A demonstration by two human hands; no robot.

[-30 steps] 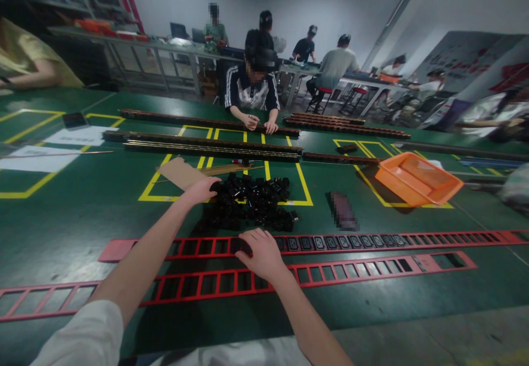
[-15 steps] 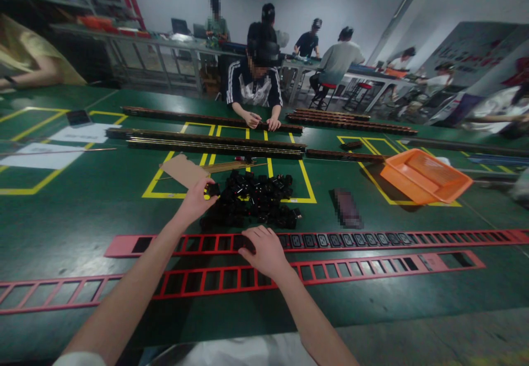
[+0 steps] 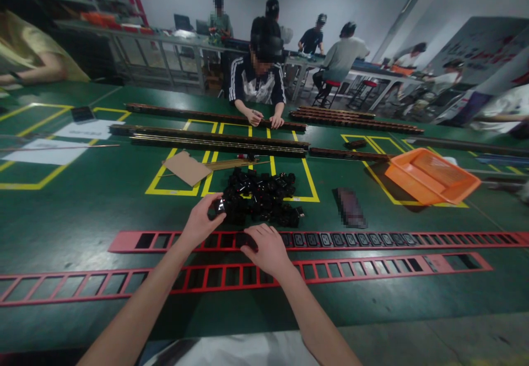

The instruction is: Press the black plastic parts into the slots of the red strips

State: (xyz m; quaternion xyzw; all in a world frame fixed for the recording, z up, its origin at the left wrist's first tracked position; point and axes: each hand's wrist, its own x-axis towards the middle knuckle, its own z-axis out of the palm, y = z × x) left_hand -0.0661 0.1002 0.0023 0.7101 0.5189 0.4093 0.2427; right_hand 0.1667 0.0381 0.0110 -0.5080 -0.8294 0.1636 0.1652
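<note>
My left hand (image 3: 203, 221) is closed on a small black power socket (image 3: 220, 206), pinched between thumb and fingers beside a heap of black sockets (image 3: 264, 195). My right hand (image 3: 266, 247) rests over the farther red slotted strip (image 3: 124, 241), its fingers curled around another black socket (image 3: 247, 240) at one of the slots; the hand partly hides it. To the right of that hand, a row of sockets (image 3: 339, 239) sits in the strip's slots. A second red slotted strip (image 3: 206, 279) lies nearer to me, under my forearms.
Beyond the heap are a cardboard piece (image 3: 188, 168), thin rods and long dark bars (image 3: 219, 143). A phone-like object (image 3: 350, 207) and an orange basket (image 3: 430, 176) stand right. A person (image 3: 258, 79) across the table handles a long bar.
My left hand has moved from the heap's left edge slightly right and toward me, with the socket turned in its fingers. My right hand stays over the same slot.
</note>
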